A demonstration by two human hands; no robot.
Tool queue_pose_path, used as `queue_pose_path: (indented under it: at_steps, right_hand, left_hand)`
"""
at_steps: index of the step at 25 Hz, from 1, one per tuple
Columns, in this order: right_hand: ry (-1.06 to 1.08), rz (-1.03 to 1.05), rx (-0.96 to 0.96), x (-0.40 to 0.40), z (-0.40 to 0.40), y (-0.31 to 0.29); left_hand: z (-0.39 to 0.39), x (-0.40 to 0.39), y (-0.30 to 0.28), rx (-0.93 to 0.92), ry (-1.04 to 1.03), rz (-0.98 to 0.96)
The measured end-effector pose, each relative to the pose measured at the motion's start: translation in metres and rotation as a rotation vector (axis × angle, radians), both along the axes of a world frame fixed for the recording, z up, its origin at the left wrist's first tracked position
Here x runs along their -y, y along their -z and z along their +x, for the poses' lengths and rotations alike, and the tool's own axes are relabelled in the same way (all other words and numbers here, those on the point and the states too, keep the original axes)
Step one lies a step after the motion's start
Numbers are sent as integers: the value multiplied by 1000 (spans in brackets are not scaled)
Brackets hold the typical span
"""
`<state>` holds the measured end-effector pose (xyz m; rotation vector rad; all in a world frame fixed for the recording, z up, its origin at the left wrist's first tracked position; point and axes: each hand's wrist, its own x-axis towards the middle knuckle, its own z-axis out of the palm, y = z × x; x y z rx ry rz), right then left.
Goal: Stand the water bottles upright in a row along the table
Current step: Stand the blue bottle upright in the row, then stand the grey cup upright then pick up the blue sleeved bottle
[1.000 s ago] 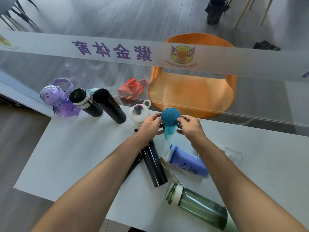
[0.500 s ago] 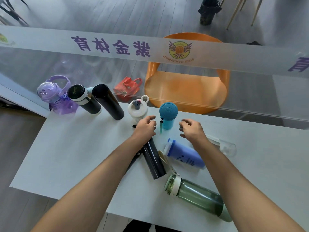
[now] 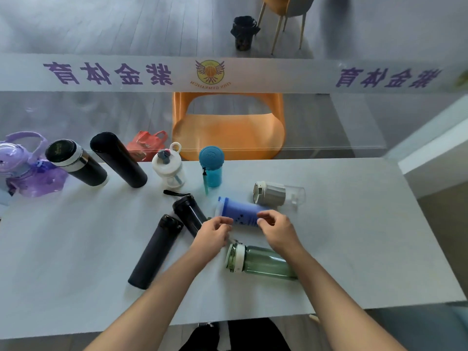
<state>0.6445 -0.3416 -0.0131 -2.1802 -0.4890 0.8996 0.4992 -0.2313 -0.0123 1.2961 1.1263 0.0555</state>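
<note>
Five bottles stand along the table's far edge: a purple bottle, a black bottle with a white band, a tall black bottle, a small white bottle and a teal bottle. A blue bottle lies on its side mid-table. My left hand touches its near side with curled fingertips. My right hand reaches over its base end, fingers apart. Also lying flat are two black bottles, a green bottle and a clear grey-lidded bottle.
The white table butts against a glass partition with a frosted lettered band. Behind the glass are an orange chair, a red bag and a black bin. A black strap lies near the white bottle.
Both hands let go of the teal bottle, which now stands in the row, and drew back to the lying blue bottle. The camera view shifted.
</note>
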Motion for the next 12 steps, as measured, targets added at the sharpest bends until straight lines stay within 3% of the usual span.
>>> queue_pose_path:
  at_steps: [5, 9, 12]
  right_hand:
    - [-162, -56, 285, 1, 55, 0]
    - [-464, -249, 541, -29, 98, 19]
    - [-695, -333, 601, -52, 122, 39]
  left_hand:
    - [30, 19, -2, -5, 31, 60]
    - [59, 30, 5, -37, -72, 53]
    - [75, 35, 8, -56, -144, 45]
